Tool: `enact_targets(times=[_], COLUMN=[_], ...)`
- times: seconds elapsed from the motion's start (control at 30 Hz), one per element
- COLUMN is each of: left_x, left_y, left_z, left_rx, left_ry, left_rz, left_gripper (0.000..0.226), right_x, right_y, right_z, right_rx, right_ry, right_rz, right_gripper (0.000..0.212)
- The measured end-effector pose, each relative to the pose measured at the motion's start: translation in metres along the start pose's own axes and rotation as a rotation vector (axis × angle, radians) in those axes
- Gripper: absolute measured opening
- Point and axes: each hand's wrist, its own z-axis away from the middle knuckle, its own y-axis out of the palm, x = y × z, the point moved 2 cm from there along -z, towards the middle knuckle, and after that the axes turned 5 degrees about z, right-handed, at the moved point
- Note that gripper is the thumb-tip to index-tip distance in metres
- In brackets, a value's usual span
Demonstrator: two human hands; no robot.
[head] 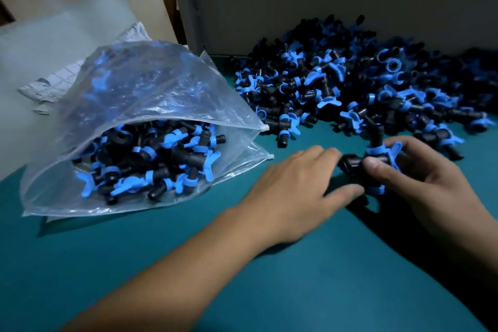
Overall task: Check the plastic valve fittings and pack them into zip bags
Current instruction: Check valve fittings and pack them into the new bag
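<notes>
Nearest you, your left hand [293, 191] lies low over the green table [242, 277], fingers extended and loosely spread, its grip holding nothing. The fingertips reach toward your right hand and appear to touch the black end of the fittings held there; motion blur at that point prevents a firm finding.

Your right hand [420, 180] is curled, its grip closed on a small cluster of valve fittings [377, 162], thumb pressing the black body from the near side. How many pieces are in the cluster cannot be determined. One black stem stands up and away from you; a black barrel runs crosswise, pointing left toward your left hand. Blue wing handles show above and below the thumb.

The relation that governs the next move: the zip bag [151, 127] lies well to the left of the held fittings, lying on its side, its mouth open toward you and to the right, already holding many fittings. Your left hand sits between the right-hand grip and that mouth, so it is the nearer hand to the bag. In my judgement a transfer leftward across the table is the shorter route.

Beyond your hands, the loose pile of unpacked fittings [363, 83] spreads across the right rear of the table, up to the grey panel [323, 8].
</notes>
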Motion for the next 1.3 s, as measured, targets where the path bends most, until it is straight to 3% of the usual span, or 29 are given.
enact_targets(times=[0.1, 0.17, 0.3, 0.43, 0.5, 0.63, 0.77, 0.9, 0.97, 1.1, 1.3], left_x=[0.005, 0.013, 0.026, 0.033, 0.035, 0.043, 0.049, 0.044, 0.042, 0.042, 0.044], left_y=[0.011, 0.013, 0.015, 0.019, 0.019, 0.013, 0.013, 0.013, 0.012, 0.011, 0.01], left_z=[-0.026, -0.026, -0.025, -0.028, -0.029, -0.031, -0.032, -0.031, -0.029, -0.028, -0.028], left_rx=[-0.046, -0.056, -0.017, 0.011, -0.053, -0.225, -0.242, -0.176, -0.155, -0.139, -0.22], left_ry=[0.017, 0.03, 0.055, 0.062, 0.051, -0.002, -0.054, -0.05, -0.032, -0.002, -0.004], left_rz=[0.365, 0.601, 0.826, 0.967, 1.026, 1.066, 1.142, 1.122, 1.115, 1.081, 1.025], left_gripper=[0.02, 0.02, 0.023, 0.022, 0.013, 0.008, 0.008, 0.007, 0.005, 0.007, 0.026], right_x=[-0.001, -0.004, -0.001, -0.003, -0.005, -0.013, -0.018, -0.019, -0.017, -0.016, -0.015], right_y=[-0.005, -0.005, 0.002, 0.002, 0.002, -0.002, -0.003, 0.001, 0.004, 0.002, -0.003], right_z=[-0.001, -0.004, -0.005, -0.006, -0.008, -0.013, -0.015, -0.01, -0.007, -0.006, -0.007], right_rx=[-0.07, -0.053, 0.006, -0.027, -0.05, -0.145, -0.147, -0.071, 0.015, 0.012, -0.072], right_ry=[0.037, 0.026, -0.01, 0.043, 0.082, 0.14, 0.139, 0.072, 0.032, -0.012, -0.107], right_rz=[-0.023, 0.017, 0.059, -0.092, -0.175, -0.242, -0.24, 0.114, 0.238, 0.184, 0.16], right_gripper=[0.024, 0.026, 0.022, 0.014, 0.014, 0.017, 0.028, 0.055, 0.046, 0.018, 0.018])
